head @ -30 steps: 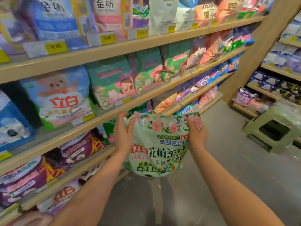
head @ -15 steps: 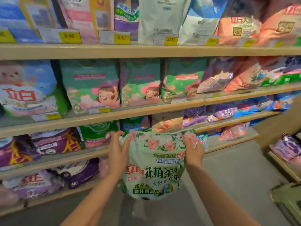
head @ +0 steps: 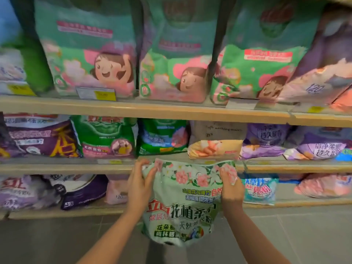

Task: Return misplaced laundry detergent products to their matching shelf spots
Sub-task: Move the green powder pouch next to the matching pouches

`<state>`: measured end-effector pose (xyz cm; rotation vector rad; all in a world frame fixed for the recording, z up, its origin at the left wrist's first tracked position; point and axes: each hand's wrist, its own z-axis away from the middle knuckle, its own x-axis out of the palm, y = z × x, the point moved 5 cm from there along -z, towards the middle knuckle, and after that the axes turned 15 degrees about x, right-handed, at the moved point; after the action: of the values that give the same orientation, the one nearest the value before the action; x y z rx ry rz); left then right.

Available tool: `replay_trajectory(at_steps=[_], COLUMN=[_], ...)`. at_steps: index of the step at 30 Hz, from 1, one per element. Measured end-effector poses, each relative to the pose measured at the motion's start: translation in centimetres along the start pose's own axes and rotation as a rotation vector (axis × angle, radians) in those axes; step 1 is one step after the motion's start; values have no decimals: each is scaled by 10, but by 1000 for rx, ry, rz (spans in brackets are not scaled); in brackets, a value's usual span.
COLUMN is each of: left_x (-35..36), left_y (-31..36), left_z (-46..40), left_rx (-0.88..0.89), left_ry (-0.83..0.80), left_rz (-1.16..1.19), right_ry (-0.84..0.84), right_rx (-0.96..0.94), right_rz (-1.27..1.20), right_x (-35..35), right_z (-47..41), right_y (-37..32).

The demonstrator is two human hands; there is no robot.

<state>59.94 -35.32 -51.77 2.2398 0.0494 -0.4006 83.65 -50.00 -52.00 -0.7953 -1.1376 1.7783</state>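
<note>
I hold a pale green detergent bag point(head: 182, 208) with pink and white flowers along its top, upright in front of the shelves. My left hand point(head: 140, 185) grips its top left corner and my right hand point(head: 231, 187) grips its top right corner. The bag's top edge is level with the front lip of the middle shelf point(head: 66, 167). Just above and behind it on that shelf stands a green bag with a pink flower point(head: 162, 137). Beside that one is a darker green bag point(head: 105, 136).
The upper shelf point(head: 152, 109) carries tall green bags with a cartoon girl point(head: 91, 54). Purple bags point(head: 43, 138) fill the left, lilac bags point(head: 266, 140) the right. A beige and orange bag point(head: 215, 141) sits right of centre. The bottom shelf point(head: 285, 201) holds a teal bag point(head: 260, 189). Grey floor tiles point(head: 304, 235) lie below.
My view has turned to face the shelves and come much closer. The bag stays gripped by both hands and now sits nearer the middle shelf's edge.
</note>
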Motion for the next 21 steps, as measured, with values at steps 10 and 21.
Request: replay_trajectory(at_steps=[10,21], left_x=[78,101], left_y=[-138,-212], left_z=[40,50], left_rx=[109,390], left_ry=[196,450], left_rz=[-79,-58], right_ry=[-76,-132], right_rx=[-124,-356], right_rz=[-122,-418], right_x=[57,78], right_z=[-125,-183], right_y=[117,171])
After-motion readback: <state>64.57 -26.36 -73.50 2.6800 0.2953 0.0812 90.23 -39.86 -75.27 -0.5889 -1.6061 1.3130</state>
